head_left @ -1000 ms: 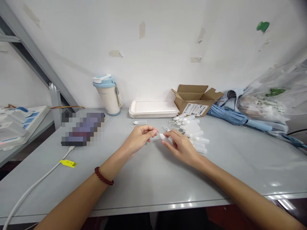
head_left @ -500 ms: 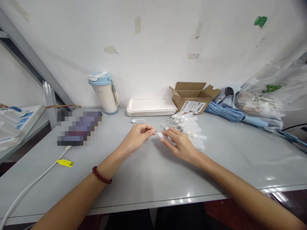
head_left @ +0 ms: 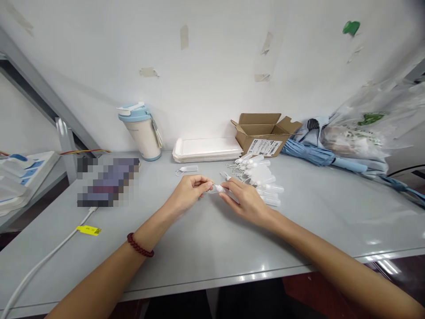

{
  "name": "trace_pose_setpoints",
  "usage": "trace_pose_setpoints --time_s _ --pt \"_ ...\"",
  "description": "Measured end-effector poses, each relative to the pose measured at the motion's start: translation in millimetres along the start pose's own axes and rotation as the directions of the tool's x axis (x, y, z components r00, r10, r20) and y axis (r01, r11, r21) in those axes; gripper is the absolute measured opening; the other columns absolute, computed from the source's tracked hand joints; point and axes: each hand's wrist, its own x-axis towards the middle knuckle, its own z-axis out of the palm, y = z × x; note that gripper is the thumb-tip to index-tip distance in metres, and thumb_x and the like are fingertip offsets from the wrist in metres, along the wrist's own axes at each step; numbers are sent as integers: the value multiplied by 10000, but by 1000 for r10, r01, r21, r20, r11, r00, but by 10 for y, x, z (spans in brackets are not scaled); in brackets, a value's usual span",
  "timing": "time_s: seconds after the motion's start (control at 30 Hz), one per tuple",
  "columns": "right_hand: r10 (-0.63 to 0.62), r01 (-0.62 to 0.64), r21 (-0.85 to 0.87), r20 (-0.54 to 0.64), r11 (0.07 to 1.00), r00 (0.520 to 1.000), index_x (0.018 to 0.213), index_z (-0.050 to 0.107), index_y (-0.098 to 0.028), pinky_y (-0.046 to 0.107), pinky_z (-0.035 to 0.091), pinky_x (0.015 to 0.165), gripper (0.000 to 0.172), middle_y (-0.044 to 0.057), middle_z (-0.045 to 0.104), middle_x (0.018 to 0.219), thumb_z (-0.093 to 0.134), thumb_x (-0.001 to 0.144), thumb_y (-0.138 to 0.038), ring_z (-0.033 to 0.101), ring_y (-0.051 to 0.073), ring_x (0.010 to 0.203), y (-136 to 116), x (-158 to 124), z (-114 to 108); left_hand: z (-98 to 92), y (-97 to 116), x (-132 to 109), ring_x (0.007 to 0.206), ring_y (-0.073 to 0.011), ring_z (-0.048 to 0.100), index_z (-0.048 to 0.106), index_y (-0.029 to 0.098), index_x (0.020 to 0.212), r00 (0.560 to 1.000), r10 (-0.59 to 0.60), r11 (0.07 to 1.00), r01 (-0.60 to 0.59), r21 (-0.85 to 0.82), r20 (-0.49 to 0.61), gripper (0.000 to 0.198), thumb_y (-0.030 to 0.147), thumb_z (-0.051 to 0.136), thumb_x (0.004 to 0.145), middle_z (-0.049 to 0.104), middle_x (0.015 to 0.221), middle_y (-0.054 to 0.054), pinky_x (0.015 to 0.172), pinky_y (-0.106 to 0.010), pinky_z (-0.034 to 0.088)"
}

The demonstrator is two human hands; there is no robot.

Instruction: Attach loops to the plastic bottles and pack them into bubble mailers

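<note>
White wall (head_left: 212, 53) with scraps of tape (head_left: 184, 37) rises behind a grey bench (head_left: 199, 257). Roughly midway between the bench's front and rear edges, the right hand (head_left: 247, 199) grasps a small white-capped tube (head_left: 219, 188) between thumb and fingers, most of its body hidden. Beside it, the left hand (head_left: 189, 192) pinches thumb and fingers on what looks like a thin strand (head_left: 213, 184) at the capped end, too fine to make out fully. Over the last second both hands keep this hold with scarcely any shift, which suggests the delicate work at the cap is still under way. Toward the rear edge, a pile of similar tubes (head_left: 262, 179) lies near the right hand, while a single tube (head_left: 190, 169) lies apart, beyond the left hand.
</note>
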Motion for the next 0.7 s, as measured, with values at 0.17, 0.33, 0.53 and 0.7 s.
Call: trace_pose_setpoints --time_s 0.17,0.33,0.53,0.7 --pt "-12 11 -5 -11 1000 1000 1011 543 -148 269 418 588 230 92 607 860 394 935 -305 568 167 680 1 -3 9 7 13 -7 654 -133 521 671 155 747 1000 12 1000 -12 9 5 206 352 615 722 646 750 -36 614 -264 421" --pt "-16 15 -15 -22 1000 1000 995 546 -155 267 408 587 216 86 611 837 401 934 -304 573 171 682 2 -12 4 9 3 -5 618 -121 496 676 152 748 1000 15 1000 -15 21 15 197 339 627 711 636 722 -24 614 -266 413" --pt "-33 32 -27 -31 999 999 993 546 -145 268 416 588 229 87 613 824 390 938 -303 573 173 682 -1 -13 17 17 -49 6 665 -127 519 668 149 771 999 24 1000 -24 1 37 186 323 636 714 638 751 -25 631 -268 395" --pt "-32 30 -36 -36 999 999 988 547 -149 270 426 592 225 90 612 830 390 937 -301 576 178 699 0 1 8 46 -35 -3 705 -138 540 659 148 778 999 1 999 0 -46 38 186 317 656 699 640 773 -31 639 -267 400"
